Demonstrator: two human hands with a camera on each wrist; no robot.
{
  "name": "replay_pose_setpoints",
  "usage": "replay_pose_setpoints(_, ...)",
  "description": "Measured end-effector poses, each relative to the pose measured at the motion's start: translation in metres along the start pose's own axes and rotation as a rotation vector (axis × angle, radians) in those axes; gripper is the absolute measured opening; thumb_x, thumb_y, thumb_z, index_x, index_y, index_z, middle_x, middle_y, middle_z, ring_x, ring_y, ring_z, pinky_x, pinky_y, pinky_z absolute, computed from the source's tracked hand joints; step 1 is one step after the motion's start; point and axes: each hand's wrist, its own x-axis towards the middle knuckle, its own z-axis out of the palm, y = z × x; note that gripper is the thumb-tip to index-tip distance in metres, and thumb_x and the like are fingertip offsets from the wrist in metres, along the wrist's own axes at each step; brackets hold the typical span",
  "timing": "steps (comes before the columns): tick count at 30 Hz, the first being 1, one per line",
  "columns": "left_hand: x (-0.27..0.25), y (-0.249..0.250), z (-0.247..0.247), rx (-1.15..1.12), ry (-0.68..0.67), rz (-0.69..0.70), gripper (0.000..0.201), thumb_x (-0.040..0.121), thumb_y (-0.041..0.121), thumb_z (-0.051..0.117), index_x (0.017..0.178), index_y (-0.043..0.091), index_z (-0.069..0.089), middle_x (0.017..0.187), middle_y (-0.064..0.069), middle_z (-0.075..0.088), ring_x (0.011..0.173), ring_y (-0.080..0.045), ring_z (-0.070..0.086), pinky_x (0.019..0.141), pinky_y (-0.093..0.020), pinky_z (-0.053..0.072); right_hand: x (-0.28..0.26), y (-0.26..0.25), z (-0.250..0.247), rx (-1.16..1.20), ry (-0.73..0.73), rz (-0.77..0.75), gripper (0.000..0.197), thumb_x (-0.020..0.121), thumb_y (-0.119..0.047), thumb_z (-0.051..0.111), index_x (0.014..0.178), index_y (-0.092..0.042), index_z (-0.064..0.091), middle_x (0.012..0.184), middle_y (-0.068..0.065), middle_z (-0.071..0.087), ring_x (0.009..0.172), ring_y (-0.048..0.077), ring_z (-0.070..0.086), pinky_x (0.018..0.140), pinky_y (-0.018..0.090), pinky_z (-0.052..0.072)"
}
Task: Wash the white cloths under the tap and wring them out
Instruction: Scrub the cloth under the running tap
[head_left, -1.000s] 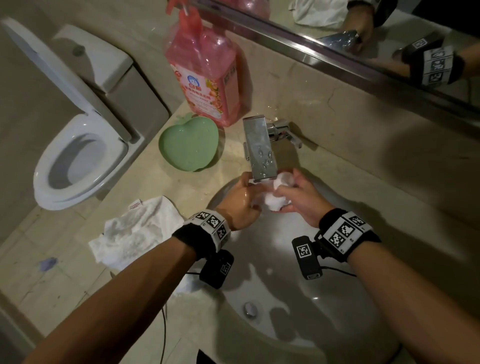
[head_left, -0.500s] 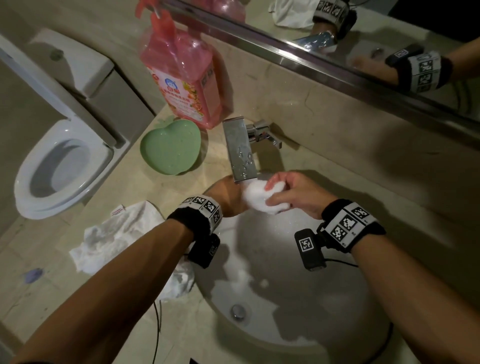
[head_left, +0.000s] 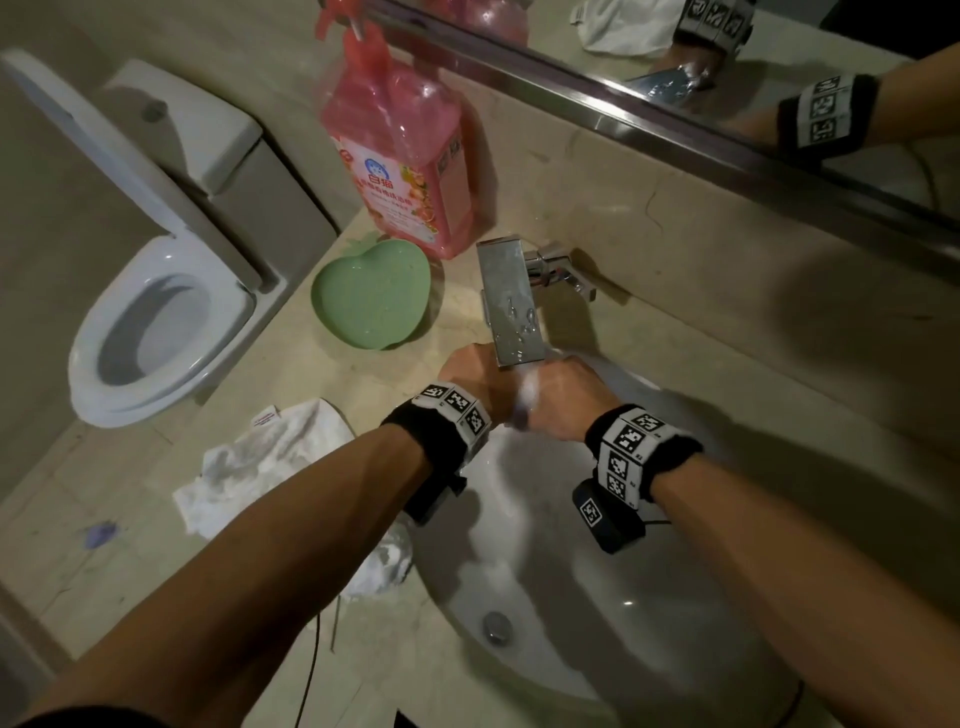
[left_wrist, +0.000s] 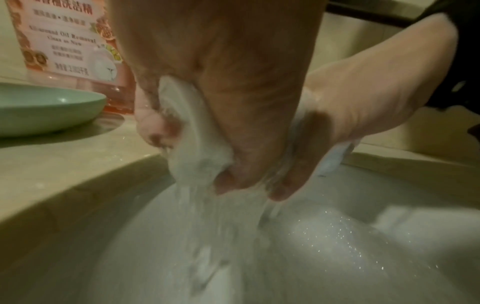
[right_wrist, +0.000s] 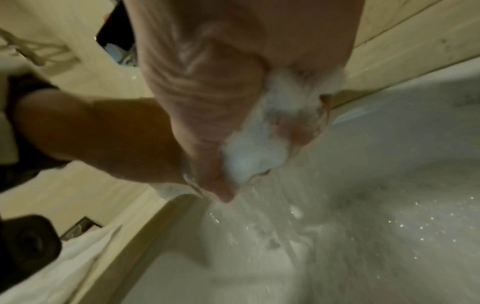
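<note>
Two hands, left hand (head_left: 470, 376) and right hand (head_left: 563, 402), squeeze one white cloth (left_wrist: 192, 131) under one tap (head_left: 511, 306); another cloth (head_left: 265, 457) lies at 9 o'clock.

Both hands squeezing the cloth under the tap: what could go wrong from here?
1. Water streams from the wet cloth squeezed between left hand and right hand; held near the basin edge, it may splash the counter.
2. The second cloth overhangs the rim and could slip in.
</note>
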Motion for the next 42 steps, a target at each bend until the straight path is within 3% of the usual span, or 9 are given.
replay_pose_setpoints(11, 0.006, 0.007, 0.018, 0.100, -0.272, 0.157, 0.041, 0.087, 0.041, 0.055, 0.124, 0.023, 0.063, 0.125, -0.003, 0.065, 0.116, -0.020, 0.060, 0.097, -0.032, 0.044, -0.001, 0.018, 0.011, -0.079, 0.025, 0.000, 0.018, 0.083, -0.025, 0.066, 0.100, -0.020, 0.069, 0.090, 0.003, 0.071, 0.080, 0.024, 0.068, 0.067, 0.029, 0.050)
replay_pose_setpoints(15, 0.003, 0.008, -0.004, -0.094, -0.349, 0.140, 0.035, 0.058, 0.055, 0.052, 0.078, 0.029, 0.062, 0.059, 0.015, 0.066, 0.052, 0.003, 0.060, 0.044, -0.012, 0.044, 0.003, 0.042, 0.009, 0.491, -0.011, 0.169, 0.056, 0.067, -0.035, 0.090, 0.109, -0.027, 0.054, 0.097, -0.009, 0.063, 0.088, 0.010, 0.062, 0.065, 0.022, 0.046)
replay_pose_setpoints(20, -0.004, -0.024, 0.001, -0.200, -0.337, 0.166, 0.062, 0.083, 0.041, 0.063, 0.130, 0.009, 0.037, 0.107, -0.008, 0.064, 0.085, -0.018, 0.068, 0.081, -0.039, 0.058, 0.001, 0.052, 0.008, 1.045, -0.036, 0.351, 0.098, 0.055, -0.051, 0.092, 0.140, -0.024, 0.051, 0.127, -0.001, 0.067, 0.114, 0.021, 0.065, 0.089, 0.038, 0.056)
replay_pose_setpoints(25, -0.026, -0.025, -0.003, -0.485, -0.232, 0.309, 0.031, 0.093, 0.035, 0.050, 0.118, 0.020, 0.059, 0.096, -0.004, 0.071, 0.080, -0.023, 0.068, 0.069, -0.027, 0.055, 0.003, 0.022, 0.017, 1.333, 0.124, 0.441, 0.059, 0.068, -0.041, 0.083, 0.119, -0.019, 0.061, 0.105, 0.001, 0.074, 0.093, 0.018, 0.073, 0.071, 0.032, 0.059)
replay_pose_setpoints(30, -0.031, -0.037, 0.004, -0.650, -0.275, 0.097, 0.037, 0.101, 0.006, 0.044, 0.136, 0.004, 0.054, 0.137, -0.016, 0.056, 0.128, -0.030, 0.052, 0.111, -0.044, 0.039, -0.004, 0.005, 0.032, 1.420, 0.117, 0.312, 0.052, 0.079, -0.021, 0.087, 0.124, -0.012, 0.063, 0.109, 0.006, 0.077, 0.101, 0.024, 0.075, 0.076, 0.037, 0.060)
replay_pose_setpoints(33, -0.036, -0.039, 0.009, -0.713, -0.235, 0.048, 0.041, 0.097, -0.001, 0.043, 0.138, 0.001, 0.049, 0.135, -0.018, 0.056, 0.123, -0.030, 0.054, 0.108, -0.044, 0.042, -0.007, 0.005, 0.036, 1.386, 0.142, 0.319, 0.055, 0.076, -0.013, 0.088, 0.125, -0.012, 0.061, 0.111, 0.006, 0.076, 0.102, 0.024, 0.074, 0.080, 0.041, 0.060)
replay_pose_setpoints(36, -0.035, -0.036, 0.010, -0.816, -0.129, -0.025, 0.039, 0.096, -0.002, 0.043, 0.135, -0.002, 0.044, 0.129, -0.011, 0.053, 0.102, -0.017, 0.056, 0.089, -0.016, 0.048, -0.011, 0.010, 0.037, 1.379, 0.133, 0.342, 0.048, 0.079, -0.002, 0.083, 0.121, -0.008, 0.061, 0.112, 0.011, 0.076, 0.100, 0.029, 0.074, 0.083, 0.047, 0.061)
replay_pose_setpoints(40, -0.028, -0.020, 0.010, -0.874, -0.178, -0.072, 0.040, 0.098, 0.020, 0.053, 0.133, 0.002, 0.048, 0.126, -0.016, 0.061, 0.106, -0.023, 0.061, 0.097, -0.039, 0.050, -0.012, 0.016, 0.033, 1.295, 0.181, 0.375, 0.027, 0.089, 0.000, 0.062, 0.114, -0.009, 0.068, 0.109, 0.014, 0.076, 0.103, 0.033, 0.072, 0.089, 0.049, 0.059)
replay_pose_setpoints(42, -0.024, -0.015, 0.011, -0.861, -0.141, -0.059, 0.041, 0.096, 0.023, 0.060, 0.130, 0.002, 0.052, 0.106, -0.006, 0.067, 0.089, -0.017, 0.066, 0.075, -0.021, 0.056, -0.015, 0.018, 0.031, 1.267, 0.234, 0.387, 0.025, 0.092, -0.003, 0.055, 0.109, -0.012, 0.071, 0.105, 0.012, 0.076, 0.098, 0.031, 0.072, 0.085, 0.044, 0.058)
